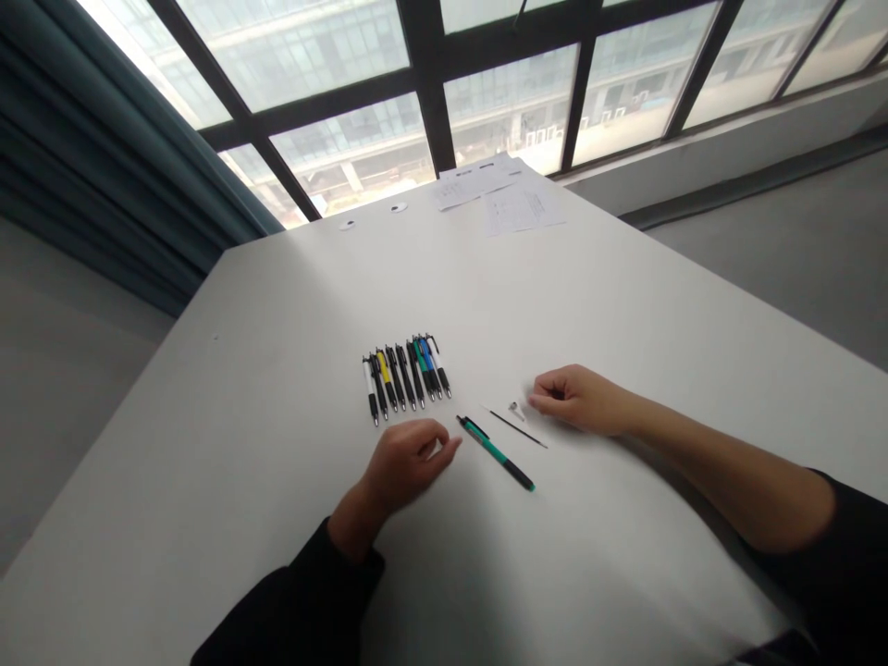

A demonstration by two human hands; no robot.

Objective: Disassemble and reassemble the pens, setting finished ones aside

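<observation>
Two relaxed, seemingly empty grips, left hand (411, 462) and right hand (581, 398), flank the green pen (495, 451) and thin refill (518, 428) just below frame centre, where light pinches should avoid rolling them.

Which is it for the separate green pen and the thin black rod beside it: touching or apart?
Apart: the head view shows white table between the green pen and the thin black rod.

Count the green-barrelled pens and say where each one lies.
2. One green pen lies apart, between the left hand and the right hand; the other green pen is in the pen row, beside the blue pen.
</observation>
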